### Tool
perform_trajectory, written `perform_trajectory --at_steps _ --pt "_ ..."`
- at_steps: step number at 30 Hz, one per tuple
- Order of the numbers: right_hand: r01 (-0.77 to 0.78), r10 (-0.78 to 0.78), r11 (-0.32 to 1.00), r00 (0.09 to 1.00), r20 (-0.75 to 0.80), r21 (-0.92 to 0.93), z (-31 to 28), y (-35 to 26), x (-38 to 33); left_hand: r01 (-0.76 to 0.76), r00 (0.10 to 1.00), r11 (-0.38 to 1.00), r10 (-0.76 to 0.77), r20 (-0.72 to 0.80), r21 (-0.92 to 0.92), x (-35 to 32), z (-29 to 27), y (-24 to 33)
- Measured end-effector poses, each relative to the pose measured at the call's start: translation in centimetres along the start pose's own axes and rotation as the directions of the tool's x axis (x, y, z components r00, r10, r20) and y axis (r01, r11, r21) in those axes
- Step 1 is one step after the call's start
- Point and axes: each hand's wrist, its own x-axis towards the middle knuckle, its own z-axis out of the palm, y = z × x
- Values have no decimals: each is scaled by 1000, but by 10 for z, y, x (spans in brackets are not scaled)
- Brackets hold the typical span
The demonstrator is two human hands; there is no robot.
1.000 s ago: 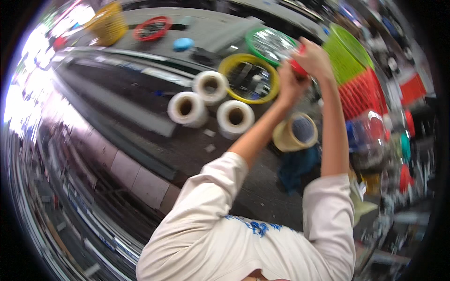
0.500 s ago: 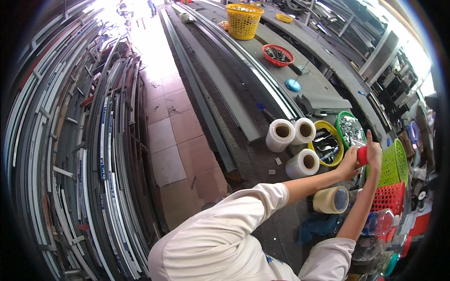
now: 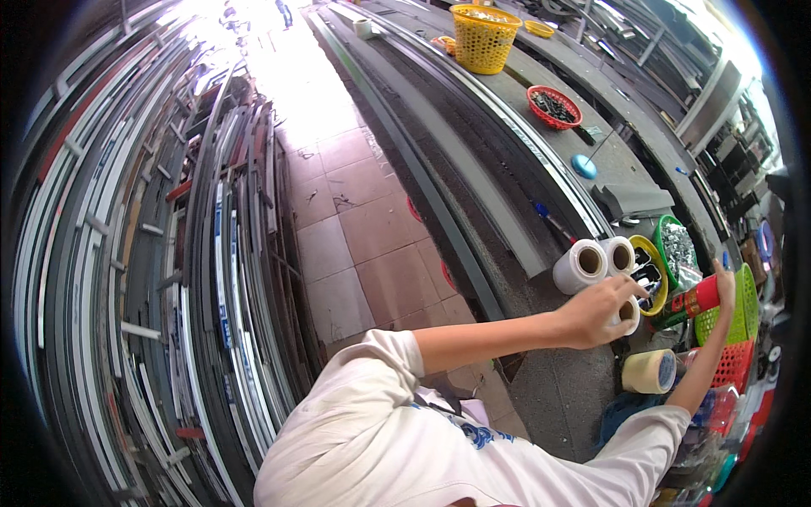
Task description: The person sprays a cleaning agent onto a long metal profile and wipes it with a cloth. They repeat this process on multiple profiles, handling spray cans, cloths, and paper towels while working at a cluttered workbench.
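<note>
My right hand is closed round a red and green cylindrical container, tilted beside the baskets at the right. My left hand has nothing in it, its fingers apart and slightly curved. It hangs over the nearest of three rolls of clear plastic film, partly covering that roll; whether it touches cannot be told. Another film roll stands just beyond, beside a third. Between my hands is a yellow basket of small black parts, next to a green basket of shiny metal pieces.
A pale yellow tape roll lies near my right forearm, above a blue cloth. Long metal profiles run along the bench. Farther off stand a red basket and a tall yellow basket. Racked profiles fill the left.
My left hand has come off the red container and moved left over the film rolls. My right hand keeps the container, now farther right with its green part showing. The view has shifted.
</note>
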Motion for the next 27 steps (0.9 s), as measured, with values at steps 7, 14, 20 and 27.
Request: perform_trajectory --at_steps 7,14,20,27 --pt "133 -163 981 960 -229 -140 -6 -20 -28 13 1000 995 -10 -26 94 2 -48 -17" --pt "139 -66 964 950 -306 225 -28 -86 -88 -149 987 989 148 66 14 76 22 -28" --pt "82 -52 976 988 -148 201 -38 -127 -133 15 973 998 -28 229 58 166 158 -66" --pt "49 -35 997 970 -240 53 -29 -135 -148 241 929 960 -184 321 -146 210 219 -140"
